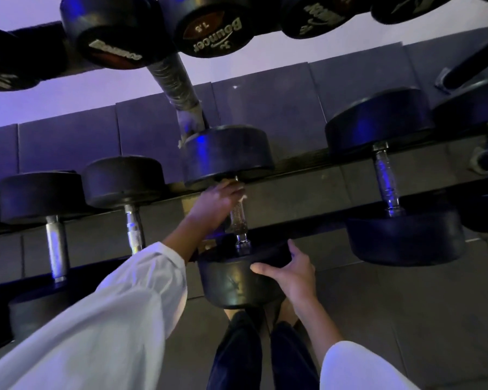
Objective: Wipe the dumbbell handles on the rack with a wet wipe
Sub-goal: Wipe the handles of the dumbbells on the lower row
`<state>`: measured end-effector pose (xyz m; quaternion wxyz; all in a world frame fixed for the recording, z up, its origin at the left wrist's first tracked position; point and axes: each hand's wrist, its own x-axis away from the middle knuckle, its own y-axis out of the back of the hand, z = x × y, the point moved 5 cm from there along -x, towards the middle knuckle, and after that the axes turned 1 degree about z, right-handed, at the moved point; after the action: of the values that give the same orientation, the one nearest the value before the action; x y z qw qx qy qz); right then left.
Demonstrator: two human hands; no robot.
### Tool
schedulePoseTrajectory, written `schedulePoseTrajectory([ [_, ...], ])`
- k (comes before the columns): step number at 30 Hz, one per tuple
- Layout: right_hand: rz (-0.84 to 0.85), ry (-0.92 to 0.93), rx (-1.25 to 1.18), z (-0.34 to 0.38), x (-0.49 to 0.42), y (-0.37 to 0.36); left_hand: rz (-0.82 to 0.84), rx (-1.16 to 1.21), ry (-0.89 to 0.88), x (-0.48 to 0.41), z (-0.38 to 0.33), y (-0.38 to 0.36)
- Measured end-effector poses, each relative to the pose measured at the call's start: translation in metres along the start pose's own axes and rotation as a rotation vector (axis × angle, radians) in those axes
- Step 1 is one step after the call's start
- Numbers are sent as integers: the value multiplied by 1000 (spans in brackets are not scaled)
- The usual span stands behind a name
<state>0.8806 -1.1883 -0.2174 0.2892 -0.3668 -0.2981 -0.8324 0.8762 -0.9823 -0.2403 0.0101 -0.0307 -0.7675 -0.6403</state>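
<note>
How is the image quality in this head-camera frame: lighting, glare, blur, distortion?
Head view: dim, with a blue-violet cast; blue glare on the dumbbell handle being wiped and on neighbouring weight heads. The left hand and its white sleeve are motion-smeared, so the wet wipe barely shows; the right hand is sharper. Wide-angle distortion tilts the rack rails and stretches the edges.

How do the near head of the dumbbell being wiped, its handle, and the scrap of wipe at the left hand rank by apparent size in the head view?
1. Near head, steadied by the right hand: largest, though nearness to the camera inflates it.
2. Handle: thinner and partly hidden by the left hand.
3. Wipe: smallest; only a white corner shows.
</note>
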Motion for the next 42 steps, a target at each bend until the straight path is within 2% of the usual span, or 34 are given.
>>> schedulePoseTrajectory([
  [2, 4, -1, 12, 0, 1, 0, 23, -27, -97, 7, -20, -8],
  [5, -3, 7, 30, 1, 1, 1, 92, 131, -335, 24, -52, -15],
  [6, -5, 6, 35, 1, 1, 1, 126, 134, -366, 21, -52, -15],
  [8, -4, 2, 44, 1, 0, 0, 208, 54, -246, 2, -36, -11],
  [10, -4, 2, 54, 0, -1, -1, 238, 1, -11, -13, -15, -8],
  [11, -8, 4, 55, 0, -1, -1, 238, 28, 47, -13, -14, -6],
  [14, -2, 3, 52, 0, 0, 0, 192, 136, -97, 8, -36, -11],
  [16, 6, 7, 49, 1, 1, 1, 269, 181, -220, 22, -42, -19],
  [17, 7, 6, 47, 1, 1, 0, 279, 167, -216, 18, -39, -18],
  [20, -3, 7, 49, 0, 0, 0, 258, 88, 38, -6, -12, -16],
  [23, -12, 10, 52, -2, -1, 0, 153, 192, 182, -5, -12, -16],
  [25, -13, 7, 54, -2, -1, 0, 60, 298, 47, 16, -32, -13],
  [27, -9, 4, 54, -1, 0, 0, 52, 327, -126, 33, -40, -12],
  [29, -7, 9, 47, 1, 1, 0, 4, 293, -176, 27, -29, -7],
  [30, -10, 13, 41, 1, 2, 0, -60, 292, -117, 20, -20, -5],
  [31, -14, 16, 36, 2, 2, 0, -117, 323, 20, 13, -9, -4],
  [34, -8, 11, 32, 1, 2, 0, -279, 625, 522, 16, 8, -10],
  [36, -9, 10, 27, 0, 2, 0, -314, 752, 624, 32, -8, -14],
  [39, -15, 6, 2, 1, 3, 0, -266, 962, 738, 49, -19, -15],
  [42, -11, 9, -10, -1, 2, -1, -339, 1139, 978, 36, 6, -21],
])
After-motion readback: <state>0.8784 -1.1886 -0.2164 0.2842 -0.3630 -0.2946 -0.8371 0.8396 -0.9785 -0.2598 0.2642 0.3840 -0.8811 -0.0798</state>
